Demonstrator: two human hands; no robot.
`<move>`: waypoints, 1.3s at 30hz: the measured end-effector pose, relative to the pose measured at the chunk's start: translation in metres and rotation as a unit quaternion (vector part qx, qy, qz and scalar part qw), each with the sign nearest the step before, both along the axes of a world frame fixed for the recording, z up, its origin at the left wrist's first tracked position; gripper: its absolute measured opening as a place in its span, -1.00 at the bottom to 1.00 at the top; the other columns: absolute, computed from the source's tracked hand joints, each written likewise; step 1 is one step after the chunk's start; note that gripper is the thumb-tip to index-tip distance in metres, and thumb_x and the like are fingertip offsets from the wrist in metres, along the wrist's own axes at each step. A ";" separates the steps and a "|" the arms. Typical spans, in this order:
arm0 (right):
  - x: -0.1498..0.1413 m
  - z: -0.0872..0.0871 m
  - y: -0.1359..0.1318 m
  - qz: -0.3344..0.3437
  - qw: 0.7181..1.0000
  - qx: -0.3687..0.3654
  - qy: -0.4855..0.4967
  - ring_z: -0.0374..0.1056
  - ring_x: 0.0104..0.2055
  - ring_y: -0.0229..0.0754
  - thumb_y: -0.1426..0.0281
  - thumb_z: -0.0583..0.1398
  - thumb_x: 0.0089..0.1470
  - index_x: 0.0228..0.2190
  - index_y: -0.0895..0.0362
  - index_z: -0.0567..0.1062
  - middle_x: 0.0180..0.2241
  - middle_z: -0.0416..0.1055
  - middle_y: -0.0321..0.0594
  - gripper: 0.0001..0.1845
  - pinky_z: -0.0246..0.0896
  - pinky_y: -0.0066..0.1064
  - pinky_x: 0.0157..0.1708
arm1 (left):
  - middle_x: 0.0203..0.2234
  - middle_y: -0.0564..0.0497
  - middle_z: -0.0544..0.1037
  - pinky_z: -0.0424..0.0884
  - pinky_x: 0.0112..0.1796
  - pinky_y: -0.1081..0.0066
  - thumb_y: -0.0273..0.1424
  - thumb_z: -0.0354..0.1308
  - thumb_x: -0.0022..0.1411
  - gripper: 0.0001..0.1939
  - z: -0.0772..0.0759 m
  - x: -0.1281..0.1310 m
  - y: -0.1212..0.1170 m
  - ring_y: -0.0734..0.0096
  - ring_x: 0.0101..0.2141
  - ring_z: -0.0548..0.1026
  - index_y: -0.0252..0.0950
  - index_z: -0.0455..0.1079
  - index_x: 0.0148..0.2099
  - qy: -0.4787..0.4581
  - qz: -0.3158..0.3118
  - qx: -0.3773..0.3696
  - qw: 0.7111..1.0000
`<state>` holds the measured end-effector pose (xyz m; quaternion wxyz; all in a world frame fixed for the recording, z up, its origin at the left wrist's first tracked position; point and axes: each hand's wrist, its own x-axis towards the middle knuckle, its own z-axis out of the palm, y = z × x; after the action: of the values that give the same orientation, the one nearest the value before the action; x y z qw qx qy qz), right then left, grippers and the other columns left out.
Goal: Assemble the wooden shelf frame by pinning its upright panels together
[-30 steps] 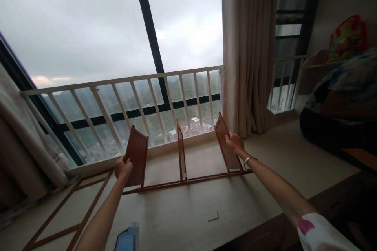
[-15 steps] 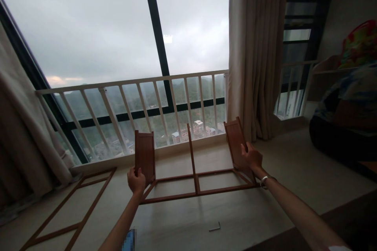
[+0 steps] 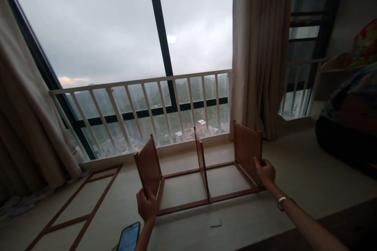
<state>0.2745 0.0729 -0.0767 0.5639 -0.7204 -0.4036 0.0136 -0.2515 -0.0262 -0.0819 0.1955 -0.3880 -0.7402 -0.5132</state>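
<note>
A brown wooden shelf frame (image 3: pixel 184 206) lies on the pale floor, with three panels standing up from it. My left hand (image 3: pixel 146 204) is closed on the lower near edge of the left panel (image 3: pixel 150 164), thumb on one side and fingers on the other. On the other end, my right hand (image 3: pixel 266 171) grips the near edge of the right panel (image 3: pixel 247 147). The middle panel (image 3: pixel 201 160) stands between them, untouched and seen nearly edge-on. An L-shaped hex key (image 3: pixel 216 225) rests on the floor in front of the frame.
A second, flat wooden frame (image 3: pixel 69 217) lies on the floor at the left. Beside my left forearm is a phone (image 3: pixel 129 237) with its screen lit. A white railing (image 3: pixel 141 83) and window stand behind, with curtains (image 3: pixel 262 55) at both sides. A person (image 3: pixel 350 125) sits at the far right.
Both hands have moved down and to the right in view, still on the end panels. The shelf frame has turned, its base showing wider and the panels at new angles. More of the phone shows.
</note>
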 end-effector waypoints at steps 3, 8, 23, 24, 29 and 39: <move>0.009 -0.013 -0.002 0.012 1.000 -0.003 0.016 0.24 -0.50 -0.09 -0.07 0.04 -0.24 -0.49 0.21 0.43 -0.51 0.41 -0.05 -0.42 -0.01 -0.37 -0.50 | -0.38 -0.05 0.31 0.18 -0.45 0.46 -0.24 -0.08 0.11 -0.72 -0.010 0.007 -0.011 0.36 -0.37 0.31 -0.31 0.24 -0.20 -0.004 0.012 0.009 1.000; 0.014 -0.026 -0.001 0.023 0.999 0.003 0.036 0.25 -0.49 -0.08 -0.07 0.06 -0.26 -0.49 0.22 0.43 -0.51 0.41 -0.05 -0.41 0.01 -0.36 -0.50 | -0.40 -0.05 0.29 0.22 -0.40 0.45 -0.25 -0.07 0.11 -0.73 -0.020 0.011 -0.019 0.35 -0.35 0.30 -0.34 0.24 -0.24 -0.004 -0.002 0.024 1.000; 0.006 -0.029 -0.009 0.028 0.998 0.046 0.041 0.19 -0.50 -0.15 -0.08 0.07 -0.27 -0.50 0.28 0.41 -0.54 0.37 -0.09 -0.38 0.01 -0.37 -0.47 | -0.37 -0.08 0.27 0.20 -0.30 0.38 -0.30 -0.09 0.12 -0.74 -0.024 0.015 -0.027 0.31 -0.29 0.28 -0.37 0.21 -0.19 -0.038 -0.022 -0.015 0.999; 0.006 -0.030 -0.011 0.031 0.998 0.048 0.042 0.18 -0.50 -0.16 -0.08 0.07 -0.27 -0.50 0.28 0.41 -0.55 0.37 -0.09 -0.38 0.01 -0.37 -0.47 | -0.36 -0.09 0.27 0.20 -0.29 0.37 -0.31 -0.10 0.13 -0.74 -0.024 0.014 -0.030 0.30 -0.28 0.28 -0.37 0.20 -0.19 -0.036 -0.025 -0.019 0.999; 0.006 -0.033 -0.022 0.038 0.997 0.055 0.049 0.13 -0.54 -0.23 -0.05 0.08 -0.25 -0.51 0.28 0.39 -0.57 0.33 -0.14 -0.41 0.00 -0.40 -0.52 | -0.34 -0.12 0.27 0.19 -0.29 0.36 -0.30 -0.13 0.16 -0.71 -0.027 0.010 -0.044 0.29 -0.26 0.27 -0.41 0.17 -0.15 -0.019 -0.028 -0.048 0.998; 0.009 -0.036 -0.045 0.039 0.996 0.072 0.038 0.09 -0.55 -0.28 0.00 0.09 -0.21 -0.55 0.26 0.36 -0.60 0.28 -0.21 -0.49 -0.03 -0.42 -0.52 | -0.36 -0.11 0.27 0.17 -0.33 0.37 -0.30 -0.14 0.17 -0.72 -0.026 0.016 -0.070 0.29 -0.28 0.27 -0.40 0.20 -0.19 -0.020 -0.025 -0.064 0.997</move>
<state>0.2840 0.0280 -0.1128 0.6280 -0.6605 -0.4100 0.0340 -0.2359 -0.0962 -0.1080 0.1425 -0.4076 -0.7656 -0.4769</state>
